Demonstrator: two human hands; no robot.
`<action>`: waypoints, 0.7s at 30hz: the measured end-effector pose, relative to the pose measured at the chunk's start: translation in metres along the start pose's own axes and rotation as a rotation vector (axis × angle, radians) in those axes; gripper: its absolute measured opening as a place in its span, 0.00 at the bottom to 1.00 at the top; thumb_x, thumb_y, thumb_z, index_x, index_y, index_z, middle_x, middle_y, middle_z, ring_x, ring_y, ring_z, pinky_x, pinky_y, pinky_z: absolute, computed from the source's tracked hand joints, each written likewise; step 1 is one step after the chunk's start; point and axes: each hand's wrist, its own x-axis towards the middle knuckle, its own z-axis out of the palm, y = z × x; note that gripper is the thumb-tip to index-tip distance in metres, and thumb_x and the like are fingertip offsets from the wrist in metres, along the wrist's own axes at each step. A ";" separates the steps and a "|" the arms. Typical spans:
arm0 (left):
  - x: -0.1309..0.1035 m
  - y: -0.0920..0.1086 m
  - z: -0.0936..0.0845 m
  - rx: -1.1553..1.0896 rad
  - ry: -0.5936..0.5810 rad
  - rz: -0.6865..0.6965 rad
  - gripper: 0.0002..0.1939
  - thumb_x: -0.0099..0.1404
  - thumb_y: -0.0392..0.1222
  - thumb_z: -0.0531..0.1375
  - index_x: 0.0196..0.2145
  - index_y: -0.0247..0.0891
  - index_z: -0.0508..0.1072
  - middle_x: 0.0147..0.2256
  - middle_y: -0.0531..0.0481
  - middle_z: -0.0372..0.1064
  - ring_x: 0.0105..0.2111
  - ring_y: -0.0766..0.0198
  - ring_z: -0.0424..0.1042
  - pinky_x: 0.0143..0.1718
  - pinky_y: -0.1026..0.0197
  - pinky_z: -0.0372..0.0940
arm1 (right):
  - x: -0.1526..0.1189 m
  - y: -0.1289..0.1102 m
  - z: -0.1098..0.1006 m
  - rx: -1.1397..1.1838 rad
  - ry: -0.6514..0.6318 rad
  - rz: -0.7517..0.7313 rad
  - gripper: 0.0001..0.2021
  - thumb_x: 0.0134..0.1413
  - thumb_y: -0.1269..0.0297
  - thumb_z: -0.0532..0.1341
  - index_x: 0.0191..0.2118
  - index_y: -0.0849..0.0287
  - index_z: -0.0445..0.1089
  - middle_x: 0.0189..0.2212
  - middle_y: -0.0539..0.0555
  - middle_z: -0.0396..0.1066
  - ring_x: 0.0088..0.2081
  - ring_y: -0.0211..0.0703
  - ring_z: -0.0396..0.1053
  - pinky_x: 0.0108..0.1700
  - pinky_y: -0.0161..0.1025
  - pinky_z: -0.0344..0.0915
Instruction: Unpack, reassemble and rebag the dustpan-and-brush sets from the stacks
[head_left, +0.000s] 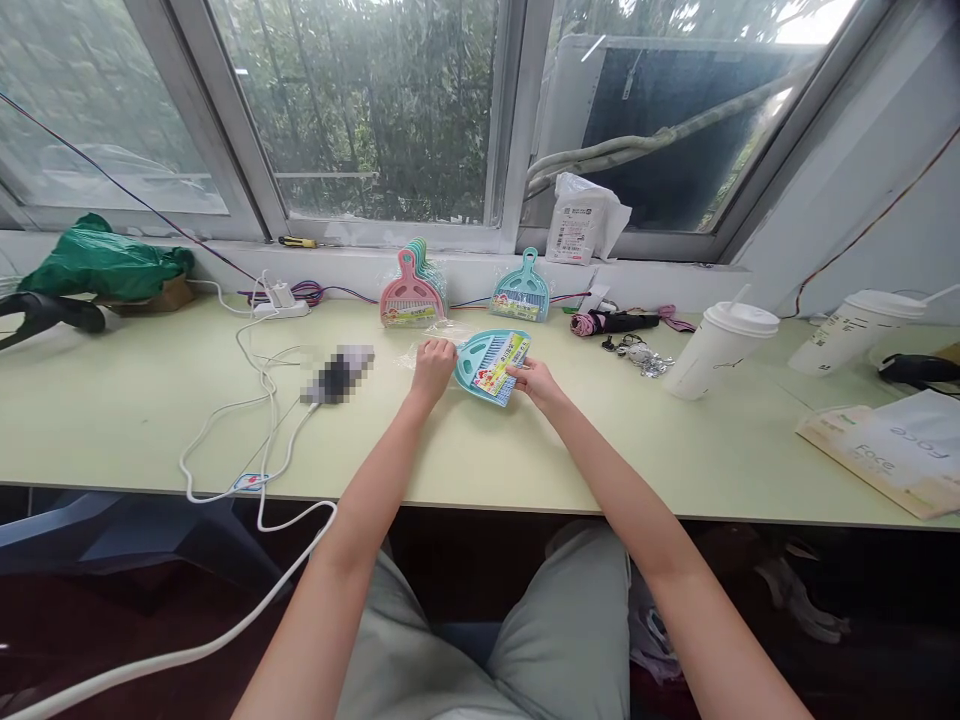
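Note:
A teal dustpan with a brush and a yellow label card [491, 366] is tilted above the table between my hands. My left hand [435, 364] is closed at its handle end, where clear plastic wrap [450, 335] bunches around the fingers. With thumb and fingers, my right hand [537, 382] grips the right edge of the dustpan and card. Behind them, a stack of dustpans with a pink one in front [411, 295] leans at the back of the table, and another teal dustpan set [522, 290] leans to its right.
White cables [268, 400] and a blurred-out object [337, 375] lie at left, near a power strip [281, 302]. A folded umbrella [615, 322], keys [643, 355] and white cups [716, 350] stand or lie at right. A green bag [97, 260] sits far left.

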 end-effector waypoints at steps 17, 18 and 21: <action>0.003 0.031 -0.008 -0.650 0.551 -0.687 0.37 0.63 0.58 0.55 0.63 0.41 0.45 0.65 0.38 0.39 0.65 0.52 0.43 0.60 0.52 0.52 | -0.006 0.004 0.013 0.133 0.047 -0.185 0.10 0.46 0.69 0.68 0.37 0.59 0.69 0.40 0.54 0.75 0.43 0.46 0.74 0.51 0.46 0.71; 0.005 0.028 -0.005 -0.811 0.517 -0.752 0.37 0.63 0.59 0.54 0.62 0.42 0.46 0.64 0.37 0.43 0.63 0.53 0.48 0.58 0.53 0.56 | -0.006 0.003 0.013 0.143 0.047 -0.200 0.11 0.46 0.68 0.68 0.37 0.59 0.69 0.40 0.54 0.75 0.43 0.46 0.74 0.50 0.46 0.71; 0.010 0.026 0.009 -1.391 0.155 -0.720 0.31 0.62 0.62 0.54 0.55 0.40 0.60 0.54 0.39 0.63 0.53 0.54 0.66 0.50 0.52 0.65 | -0.007 0.002 0.014 0.147 0.044 -0.216 0.13 0.44 0.66 0.69 0.38 0.59 0.68 0.40 0.54 0.75 0.44 0.46 0.73 0.50 0.46 0.71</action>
